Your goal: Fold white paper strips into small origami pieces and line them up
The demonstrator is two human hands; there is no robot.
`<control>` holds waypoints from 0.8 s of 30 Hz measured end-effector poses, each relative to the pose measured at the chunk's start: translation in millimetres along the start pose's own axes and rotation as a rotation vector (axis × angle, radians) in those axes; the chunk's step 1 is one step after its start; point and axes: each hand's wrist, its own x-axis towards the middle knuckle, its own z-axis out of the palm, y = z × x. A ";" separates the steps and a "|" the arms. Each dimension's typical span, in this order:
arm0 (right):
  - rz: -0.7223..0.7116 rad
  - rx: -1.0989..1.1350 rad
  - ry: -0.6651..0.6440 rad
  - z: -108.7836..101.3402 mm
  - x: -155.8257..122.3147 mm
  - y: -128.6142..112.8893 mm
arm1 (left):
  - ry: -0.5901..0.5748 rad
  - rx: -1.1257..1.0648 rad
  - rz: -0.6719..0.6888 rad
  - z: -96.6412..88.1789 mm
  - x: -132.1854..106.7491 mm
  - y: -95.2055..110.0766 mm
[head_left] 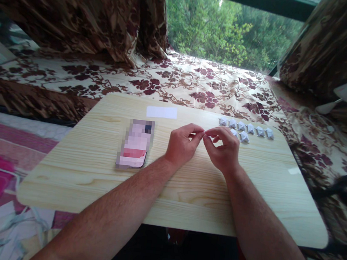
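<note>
Over the middle of the table, my left hand point(184, 142) and my right hand point(222, 146) meet at the fingertips. Both are closed in a pinch, thumb against fingers. Whatever lies between the fingertips is too small or hidden to make out. Just beyond my right hand are two rows of small white folded stars point(250, 129), which look like paper; my knuckles partly cover the nearer row. A white rectangular piece of paper point(161, 112) lies flat near the far edge, left of my hands.
A phone point(139, 159), its screen blurred out, lies left of my left forearm. The light wooden table point(185, 197) has rounded corners. Behind it is a flower-patterned window ledge point(178, 81) with curtains. A small white scrap point(293, 170) lies near the table's right edge.
</note>
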 end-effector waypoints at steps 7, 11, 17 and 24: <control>-0.012 0.023 -0.007 -0.6 0.5 1.9 | -0.009 0.004 0.054 1.3 -0.8 -2.1; -0.008 0.027 -0.016 -0.7 0.4 3.0 | -0.002 0.006 0.032 1.0 -1.1 -0.1; 0.012 0.016 -0.016 -0.2 -0.6 5.7 | -0.013 -0.043 -0.074 1.2 -0.9 -1.5; 0.053 0.011 -0.016 0.9 -0.8 6.7 | 0.009 -0.062 -0.141 1.2 0.6 0.2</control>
